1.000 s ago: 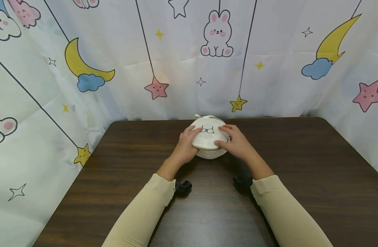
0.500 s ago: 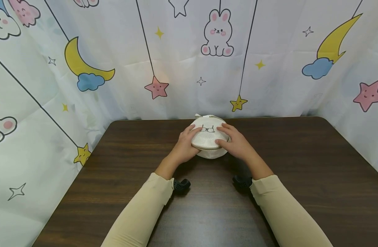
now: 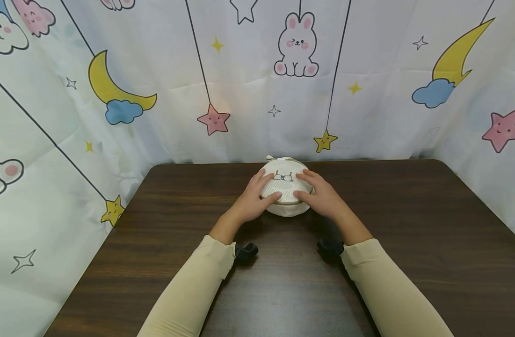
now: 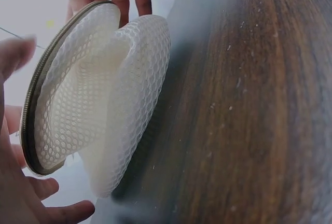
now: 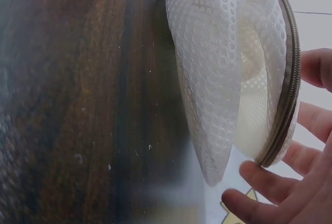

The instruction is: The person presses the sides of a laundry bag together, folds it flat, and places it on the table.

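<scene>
A round white mesh laundry bag (image 3: 286, 191) stands near the table's back edge, a line drawing of glasses on its top. A brassy zipper (image 4: 32, 97) runs round its upper part, and the mesh below is folded and slack. My left hand (image 3: 252, 199) rests at the bag's left side with spread fingers on its rim; the thumb is over the top and blurred in the left wrist view. At the right side, my right hand (image 3: 322, 194) lies with fingers spread along the edge and thumb near the top. Neither hand curls tightly round the bag.
The dark wooden table (image 3: 190, 206) extends to both sides of the bag. Behind it hangs a white curtain (image 3: 249, 89) printed with moons, stars and a rabbit. Black wrist devices (image 3: 245, 251) hang below both sleeves, close to the tabletop.
My left thumb has come from under the bag's upper rim up to its top. The left forearm has shifted slightly left. My right hand and the bag have barely moved.
</scene>
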The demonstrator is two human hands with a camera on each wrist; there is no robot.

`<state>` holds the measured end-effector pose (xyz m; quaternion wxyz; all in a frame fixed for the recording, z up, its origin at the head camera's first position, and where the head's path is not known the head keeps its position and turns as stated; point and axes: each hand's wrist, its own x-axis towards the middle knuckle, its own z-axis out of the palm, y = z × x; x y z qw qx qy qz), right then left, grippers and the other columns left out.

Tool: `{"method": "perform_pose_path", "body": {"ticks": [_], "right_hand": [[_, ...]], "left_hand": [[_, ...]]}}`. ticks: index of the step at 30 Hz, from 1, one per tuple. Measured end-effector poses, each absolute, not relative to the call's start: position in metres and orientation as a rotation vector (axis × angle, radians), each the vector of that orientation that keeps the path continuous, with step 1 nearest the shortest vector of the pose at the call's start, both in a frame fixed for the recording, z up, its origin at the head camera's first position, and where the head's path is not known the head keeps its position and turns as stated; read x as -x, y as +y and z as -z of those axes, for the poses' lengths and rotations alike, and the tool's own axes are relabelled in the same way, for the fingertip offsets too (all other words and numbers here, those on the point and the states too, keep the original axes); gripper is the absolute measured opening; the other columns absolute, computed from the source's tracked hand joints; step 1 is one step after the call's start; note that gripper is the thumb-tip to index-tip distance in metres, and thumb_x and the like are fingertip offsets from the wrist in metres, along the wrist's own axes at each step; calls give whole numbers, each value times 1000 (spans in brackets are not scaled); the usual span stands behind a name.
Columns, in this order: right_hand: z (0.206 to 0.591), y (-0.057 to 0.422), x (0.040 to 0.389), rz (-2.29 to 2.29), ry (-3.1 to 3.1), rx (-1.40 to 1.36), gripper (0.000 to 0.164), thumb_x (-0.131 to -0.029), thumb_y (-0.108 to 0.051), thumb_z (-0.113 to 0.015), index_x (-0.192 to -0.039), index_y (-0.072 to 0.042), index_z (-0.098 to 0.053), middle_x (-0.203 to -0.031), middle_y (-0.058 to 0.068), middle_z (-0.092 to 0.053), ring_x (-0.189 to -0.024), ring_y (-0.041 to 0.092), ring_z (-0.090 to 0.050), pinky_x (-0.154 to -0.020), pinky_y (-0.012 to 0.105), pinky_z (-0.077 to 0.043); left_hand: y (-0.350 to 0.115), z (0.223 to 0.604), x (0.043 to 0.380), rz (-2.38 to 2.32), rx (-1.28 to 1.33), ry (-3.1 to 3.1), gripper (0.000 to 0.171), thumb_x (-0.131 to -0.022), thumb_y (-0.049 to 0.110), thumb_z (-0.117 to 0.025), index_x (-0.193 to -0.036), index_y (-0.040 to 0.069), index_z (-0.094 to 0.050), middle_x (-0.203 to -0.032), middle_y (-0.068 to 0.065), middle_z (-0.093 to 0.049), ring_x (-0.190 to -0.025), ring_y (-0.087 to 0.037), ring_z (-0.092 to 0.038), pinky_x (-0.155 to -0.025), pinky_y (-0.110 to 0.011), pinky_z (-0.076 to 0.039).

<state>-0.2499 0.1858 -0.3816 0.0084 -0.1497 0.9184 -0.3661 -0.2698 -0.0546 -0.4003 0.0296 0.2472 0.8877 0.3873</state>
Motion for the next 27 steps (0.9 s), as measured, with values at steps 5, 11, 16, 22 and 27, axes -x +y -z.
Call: {"method": "perform_pose_path", "body": {"ticks": [5, 11, 16, 22, 27], "right_hand": [[382, 186, 250, 1129, 2865, 461, 61, -97, -37, -59, -150, -9, -43, -161, 17, -25, -147, 42, -22, -113, 64, -24], [383, 187, 250, 1091, 2855, 436, 60, -97, -37, -59, -149, -10, -44, -160, 16, -27, -147, 41, -24, -113, 63, -25], [384, 188, 250, 1065, 2851, 434, 59, -97, -35, -59, -148, -10, -45, -160, 17, -27, -147, 41, -22, -113, 63, -24], [385, 187, 250, 1036, 2850, 446, 58, -97, -32, -59, -147, -7, -46, -159, 19, -29, -146, 42, -24, -113, 63, -25], [387, 187, 251, 1020, 2854, 466, 57, -98, -32, -59, -147, -6, -46, -158, 21, -30, -145, 43, -26, -112, 63, -26]], "left_hand": [[-56, 399, 270, -1234, -769, 2732, 51, -104, 34, -42, -152, 16, -39, -165, -9, -16, -152, -33, -6, -120, -56, -13], [-56, 398, 270, -1169, -803, 2772, 50, -102, 27, -48, -150, 14, -43, -163, -12, -21, -152, -36, -11, -120, -55, -16], [-55, 400, 270, -1124, -795, 2781, 51, -101, 27, -50, -149, 13, -44, -163, -12, -22, -152, -35, -10, -120, -53, -16], [-55, 405, 271, -1092, -792, 2780, 51, -101, 27, -51, -149, 13, -44, -163, -13, -21, -153, -34, -5, -121, -53, -15], [-55, 407, 271, -1062, -799, 2779, 50, -101, 26, -51, -149, 11, -45, -162, -15, -22, -152, -37, -5, -120, -54, -16]]}}
